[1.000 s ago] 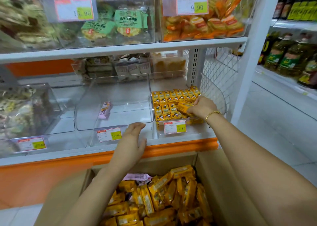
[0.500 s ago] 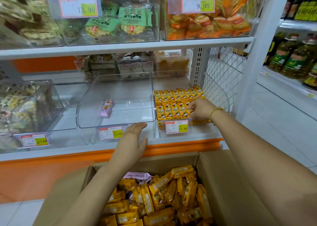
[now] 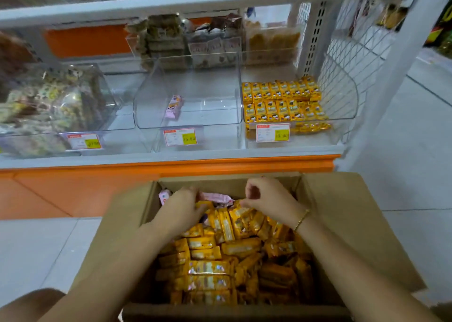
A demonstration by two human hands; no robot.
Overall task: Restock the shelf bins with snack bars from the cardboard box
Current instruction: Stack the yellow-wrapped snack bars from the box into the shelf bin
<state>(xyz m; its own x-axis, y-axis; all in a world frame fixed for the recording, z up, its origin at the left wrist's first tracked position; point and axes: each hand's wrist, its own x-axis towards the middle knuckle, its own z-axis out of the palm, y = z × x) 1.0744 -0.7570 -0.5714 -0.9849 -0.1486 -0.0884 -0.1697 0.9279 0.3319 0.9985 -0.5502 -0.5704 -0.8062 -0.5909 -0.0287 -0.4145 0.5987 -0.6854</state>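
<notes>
Clearly the pick-up step is in hand: both hands are down in the cardboard box, and nothing is on its way to the shelf yet. The left hand lies palm-down at the far end of the box, fingers bent over the heap; whether they have closed on anything I cannot tell, as the fingertips are hidden. Just beyond those fingers a pink bar lies on top of the yellow bars, which fill the box beneath both wrists. To its right is the right hand, a bracelet on its wrist, fingers loosely curled and thumb tip down on a yellow wrapper; a true pinch or only a touch, I cannot tell. Up ahead of the left hand the middle bin holds one lone pink bar and little else; ahead of the right hand the right bin has rows of stocked yellow bars with room to spare. In my judgement the next move calls for a sure grip on a bar or a small bunch, a lift clear of the box's far wall, then a reach forward and up to the matching bin, pink to the middle and yellow to the right, laid in line with the rows there.
</notes>
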